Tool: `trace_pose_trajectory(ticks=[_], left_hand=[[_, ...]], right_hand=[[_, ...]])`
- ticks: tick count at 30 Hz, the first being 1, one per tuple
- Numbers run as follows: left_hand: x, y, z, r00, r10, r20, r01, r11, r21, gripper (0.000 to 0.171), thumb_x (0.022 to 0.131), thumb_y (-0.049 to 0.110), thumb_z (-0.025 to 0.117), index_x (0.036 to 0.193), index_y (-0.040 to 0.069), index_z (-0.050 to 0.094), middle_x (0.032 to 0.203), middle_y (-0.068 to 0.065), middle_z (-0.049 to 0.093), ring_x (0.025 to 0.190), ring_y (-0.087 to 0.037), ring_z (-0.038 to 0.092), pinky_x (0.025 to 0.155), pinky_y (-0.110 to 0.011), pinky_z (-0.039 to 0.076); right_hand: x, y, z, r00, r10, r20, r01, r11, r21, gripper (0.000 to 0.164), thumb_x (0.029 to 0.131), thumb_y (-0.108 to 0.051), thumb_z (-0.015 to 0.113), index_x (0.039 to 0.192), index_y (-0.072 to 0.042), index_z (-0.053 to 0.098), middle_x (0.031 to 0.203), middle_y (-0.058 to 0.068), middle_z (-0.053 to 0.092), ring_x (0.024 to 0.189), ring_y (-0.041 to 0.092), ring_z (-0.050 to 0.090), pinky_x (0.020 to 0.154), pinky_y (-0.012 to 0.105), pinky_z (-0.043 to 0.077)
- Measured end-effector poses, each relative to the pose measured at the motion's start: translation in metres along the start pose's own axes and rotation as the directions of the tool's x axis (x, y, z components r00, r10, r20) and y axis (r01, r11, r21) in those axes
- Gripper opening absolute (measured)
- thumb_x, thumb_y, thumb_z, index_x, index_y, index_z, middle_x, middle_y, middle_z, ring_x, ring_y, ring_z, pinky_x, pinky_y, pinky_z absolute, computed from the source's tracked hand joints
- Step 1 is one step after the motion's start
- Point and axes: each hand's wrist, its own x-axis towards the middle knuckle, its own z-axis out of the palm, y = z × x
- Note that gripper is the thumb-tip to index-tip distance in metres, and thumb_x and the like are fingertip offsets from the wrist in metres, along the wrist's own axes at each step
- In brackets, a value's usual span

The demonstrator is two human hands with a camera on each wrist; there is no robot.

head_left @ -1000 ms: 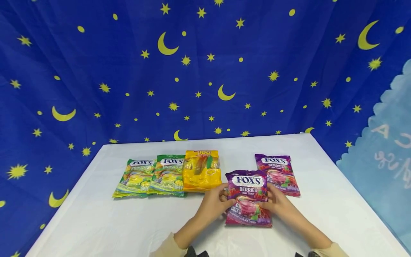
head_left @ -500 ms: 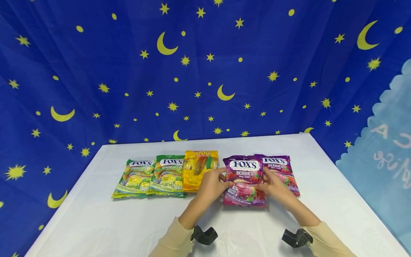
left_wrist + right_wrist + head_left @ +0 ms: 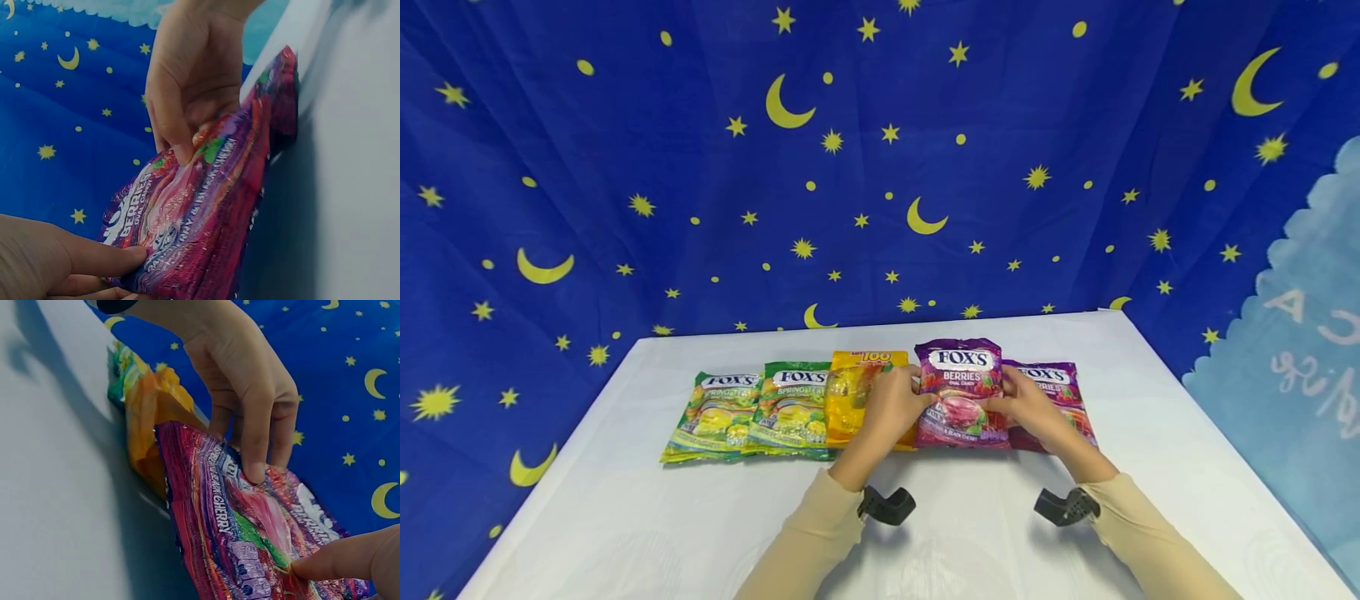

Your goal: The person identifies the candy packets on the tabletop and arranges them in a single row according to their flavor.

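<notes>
Both hands hold one purple FOX'S Berries candy bag [image 3: 961,392] by its two sides, thumbs on its printed front. The left hand [image 3: 892,406] grips the left side, the right hand [image 3: 1032,408] the right side; fingers reach behind, partly hidden. In the left wrist view the candy bag [image 3: 194,212] is tilted, its bottom edge toward the table. A second purple Berries bag [image 3: 1063,400] lies just right, partly covered by the held one and the right hand. The yellow mango candy bag [image 3: 850,396] lies to the left, partly behind the left hand.
Two green FOX'S Spring Tea bags [image 3: 715,417] lie overlapping left of the yellow bag. The white table [image 3: 625,517] ends at the back against a blue star-and-moon cloth [image 3: 850,167]. A light blue panel [image 3: 1300,350] stands on the right.
Both hands have carried the purple candy bag away from the person, toward the back of the table and slightly left, between the yellow bag and the other purple bag. The other bags stay put.
</notes>
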Motion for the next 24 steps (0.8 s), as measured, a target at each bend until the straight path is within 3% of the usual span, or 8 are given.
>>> trace_pose_trajectory(ticks=[4,8,11,14,19,24], left_hand=[[0.006,0.002,0.004,0.999,-0.034,-0.015,0.035,0.997,0.074,0.033,0.078,0.022,0.083,0.1,-0.001,0.072,0.091,-0.011,0.071,0.081,-0.024,0.064,0.074,-0.035,0.054],[0.008,0.002,0.007,0.998,-0.05,-0.03,0.053,0.992,0.116,0.025,0.079,0.02,0.082,0.091,0.0,0.073,0.08,-0.009,0.069,0.07,-0.02,0.06,0.063,-0.032,0.052],[0.009,0.0,0.011,0.998,-0.033,-0.053,0.039,0.992,0.121,0.019,0.078,0.016,0.082,0.08,0.0,0.071,0.07,-0.007,0.064,0.059,-0.016,0.053,0.052,-0.028,0.045],[0.008,-0.001,0.014,0.997,-0.012,-0.071,0.021,0.992,0.128,0.019,0.079,0.013,0.081,0.074,-0.001,0.068,0.066,-0.007,0.062,0.056,-0.015,0.051,0.05,-0.027,0.043],[0.006,-0.001,0.02,0.997,0.005,-0.079,0.008,0.986,0.165,0.016,0.081,0.009,0.078,0.077,-0.003,0.068,0.071,-0.011,0.064,0.064,-0.019,0.06,0.058,-0.03,0.051],[0.004,0.001,0.026,0.996,0.033,-0.084,-0.01,0.967,0.255,0.005,0.081,-0.001,0.073,0.084,-0.004,0.07,0.078,-0.016,0.067,0.073,-0.027,0.067,0.065,-0.035,0.056]], right_hand=[[0.008,0.003,0.0,1.0,-0.007,-0.016,0.007,1.0,-0.008,0.077,0.086,-0.011,0.07,0.146,0.007,0.025,0.119,0.026,0.052,0.089,0.022,0.059,0.07,0.034,0.055],[0.014,0.006,0.001,1.0,0.007,-0.008,-0.008,1.0,-0.027,0.078,0.087,-0.012,0.07,0.147,0.009,0.024,0.13,0.03,0.047,0.098,0.03,0.058,0.072,0.036,0.055],[0.018,0.009,0.004,0.999,0.038,0.003,-0.038,0.998,-0.046,0.083,0.088,-0.013,0.069,0.148,0.01,0.018,0.145,0.035,0.032,0.119,0.042,0.05,0.086,0.042,0.052],[0.021,0.011,0.006,0.999,0.042,0.003,-0.041,0.995,-0.087,0.084,0.088,-0.014,0.068,0.148,0.013,0.015,0.146,0.037,0.025,0.131,0.047,0.036,0.099,0.049,0.042],[0.023,0.012,0.011,0.999,-0.012,-0.035,0.004,0.975,-0.224,0.078,0.086,-0.015,0.069,0.143,0.016,0.026,0.141,0.037,0.036,0.131,0.048,0.035,0.107,0.054,0.029],[0.023,0.013,0.018,0.99,-0.105,-0.095,0.06,0.917,-0.395,0.064,0.084,-0.013,0.07,0.133,0.017,0.043,0.116,0.031,0.058,0.107,0.043,0.055,0.095,0.054,0.042]])
